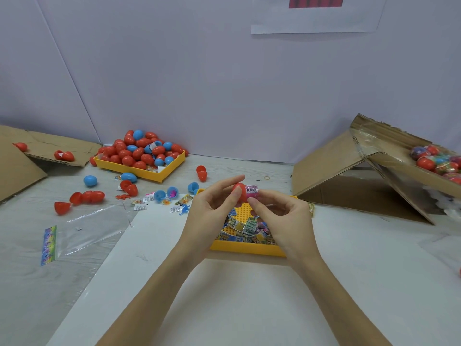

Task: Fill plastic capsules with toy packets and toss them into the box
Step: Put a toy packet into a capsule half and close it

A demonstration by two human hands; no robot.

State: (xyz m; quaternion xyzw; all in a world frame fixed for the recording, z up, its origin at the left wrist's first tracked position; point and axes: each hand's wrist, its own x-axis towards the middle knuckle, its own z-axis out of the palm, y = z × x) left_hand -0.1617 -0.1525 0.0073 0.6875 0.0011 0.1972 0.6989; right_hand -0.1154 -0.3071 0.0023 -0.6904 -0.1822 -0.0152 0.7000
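My left hand (212, 208) holds a red capsule half (239, 189) between thumb and fingers above the near yellow tray (247, 249). A pink toy packet (252, 191) sticks out of the capsule's open end, and my right hand (279, 216) pinches it there. The near tray holds several printed toy packets (245, 229). At the right, a tilted cardboard box (399, 158) holds several filled capsules (436, 162).
A far yellow tray (139, 171) is heaped with red and blue capsules. Loose capsule halves (86, 197), packets and a clear plastic bag (87, 231) lie on the left of the table. Flat cardboard (22, 156) lies at the far left. White paper covers the near table.
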